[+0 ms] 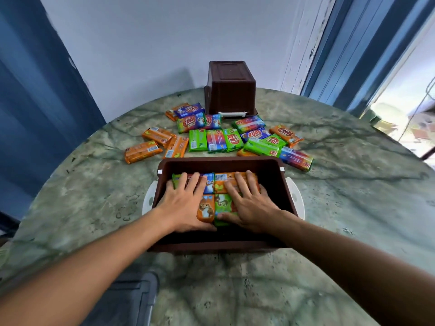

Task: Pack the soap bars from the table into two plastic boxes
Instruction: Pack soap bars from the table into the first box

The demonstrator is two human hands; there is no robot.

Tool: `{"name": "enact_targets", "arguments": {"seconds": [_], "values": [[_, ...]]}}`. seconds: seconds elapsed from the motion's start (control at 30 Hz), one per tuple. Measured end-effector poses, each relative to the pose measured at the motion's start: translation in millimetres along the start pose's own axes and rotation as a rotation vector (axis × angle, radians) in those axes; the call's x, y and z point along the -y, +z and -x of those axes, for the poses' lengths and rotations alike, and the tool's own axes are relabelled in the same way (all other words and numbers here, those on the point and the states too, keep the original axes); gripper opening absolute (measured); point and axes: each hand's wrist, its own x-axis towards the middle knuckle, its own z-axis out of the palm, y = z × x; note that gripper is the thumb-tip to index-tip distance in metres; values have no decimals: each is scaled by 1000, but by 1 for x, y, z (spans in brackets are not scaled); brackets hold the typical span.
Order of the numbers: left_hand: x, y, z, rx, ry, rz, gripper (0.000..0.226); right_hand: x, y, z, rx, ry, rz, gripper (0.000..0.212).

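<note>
Item: near plastic box (280,184), brown, open-topped, standing on a marbled table (353,220) with white handles folded out at either side. Contents: a layer of wrapped soap bars (207,208) in orange, green and blue, lying flat on the floor of the box beneath both hands. Left hand (183,203): fingers straight and spread, pressing down on the left-side bars, gripping nothing. Right hand (249,203): likewise flat and splayed over the right-side bars, thumb laid along a green wrapper; nothing pinched or lifted. Beyond the fingertips, past the far wall of the box: loose soap bars (216,140), scattered and partly overlapping (well over a dozen, exact count not clear). Further beyond those: second plastic box (229,88), same brown, standing upside down with its white handle toward the pile. Judged step: levelling the first layer; most of the packing remains. Risks: uneven pressure could tip a bar on edge or ride one over its neighbour, spoiling the flat layer; glossy wrappers may slide under the palms; the far box must be turned upright before it can receive anything.
</note>
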Motion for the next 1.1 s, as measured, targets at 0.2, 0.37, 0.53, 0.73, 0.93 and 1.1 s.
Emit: {"name": "enact_targets", "arguments": {"seconds": [0.2, 0.37, 0.53, 0.73, 0.93, 1.1], "values": [[2, 1, -1, 50, 6, 3, 142, -7, -13, 1, -423, 498, -1067, 46], [1, 6, -3, 31, -12, 10, 138, 2, -27, -18, -173, 802, -1663, 23], [3, 9, -5, 12, -10, 31, 137, 1, -26, -19, -57, 815, -1790, 31], [2, 9, -5, 15, -13, 42, 137, -13, -21, -1, 15, 740, -1770, 33], [0, 0, 0, 58, -25, 32, 138, -1, -12, -1, 26, 665, -1443, 25], [6, -25, 5, 188, 27, 150, 135, 8, -18, 5, -119, 664, -1001, 60]]}}
